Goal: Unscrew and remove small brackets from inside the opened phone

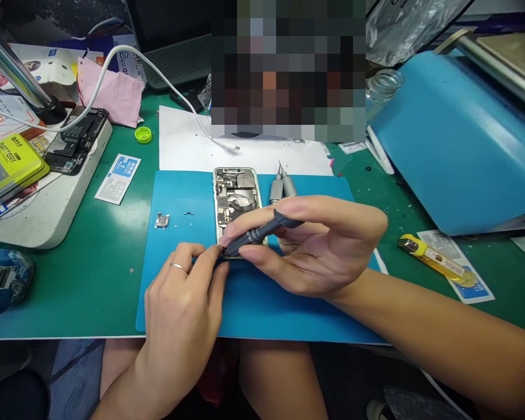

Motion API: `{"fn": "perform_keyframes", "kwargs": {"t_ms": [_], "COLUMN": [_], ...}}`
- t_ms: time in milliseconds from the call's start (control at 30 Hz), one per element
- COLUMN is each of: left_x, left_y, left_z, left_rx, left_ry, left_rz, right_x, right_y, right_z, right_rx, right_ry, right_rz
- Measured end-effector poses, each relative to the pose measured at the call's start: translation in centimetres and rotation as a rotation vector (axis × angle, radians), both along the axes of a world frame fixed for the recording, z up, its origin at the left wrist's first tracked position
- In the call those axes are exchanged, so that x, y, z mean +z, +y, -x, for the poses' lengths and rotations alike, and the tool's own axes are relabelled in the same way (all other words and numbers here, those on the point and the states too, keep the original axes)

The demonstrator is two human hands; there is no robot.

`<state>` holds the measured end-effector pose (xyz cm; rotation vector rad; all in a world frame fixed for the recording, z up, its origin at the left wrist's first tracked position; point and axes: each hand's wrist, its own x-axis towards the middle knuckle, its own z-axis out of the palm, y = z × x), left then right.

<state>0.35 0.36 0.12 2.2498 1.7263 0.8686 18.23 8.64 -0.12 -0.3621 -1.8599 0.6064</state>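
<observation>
An opened smartphone (237,201) with bare inner parts lies on the blue mat (188,192). My right hand (328,245) grips a dark grey screwdriver (256,234), slanted down to the left across the phone's lower end. Its tip meets the fingers of my left hand (184,291) at the phone's lower left corner. Those left fingers are pinched together there, and what lies between them is hidden. Two grey screwdrivers (282,185) rest beside the phone's upper right. A small metal part (161,220) and tiny dark bits (189,213) sit on the mat to the left.
A white cable (157,70) arches over white paper (184,140) behind the mat. At left, another phone assembly (76,140) lies on a white box (61,204), near a green cap (143,135). A yellow tool (437,259) and a large blue sheet (441,140) are at right.
</observation>
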Motion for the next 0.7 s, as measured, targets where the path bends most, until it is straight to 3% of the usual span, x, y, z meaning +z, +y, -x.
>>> {"fn": "perform_keyframes", "kwargs": {"t_ms": [267,400,567,700], "left_x": [0.5,1.0,0.9,0.6], "left_y": [-0.1,0.2,1.2,1.5], "left_z": [0.4,2.2,3.7,3.8], "left_rx": [-0.014,0.089,0.158,0.160], "left_ry": [-0.042,0.028,0.065,0.031], "left_rz": [-0.015,-0.020,-0.005,0.021], "right_x": [0.5,0.8,-0.5,-1.3], "right_y": [-0.2,0.1,0.1,0.0], "right_z": [-0.2,-0.7,-0.5,-0.4], "right_rx": [-0.042,-0.082,-0.143,-0.191], "right_ry": [-0.048,-0.092,0.050,0.007], "right_rz": [-0.023,-0.031,0.021,0.104]}}
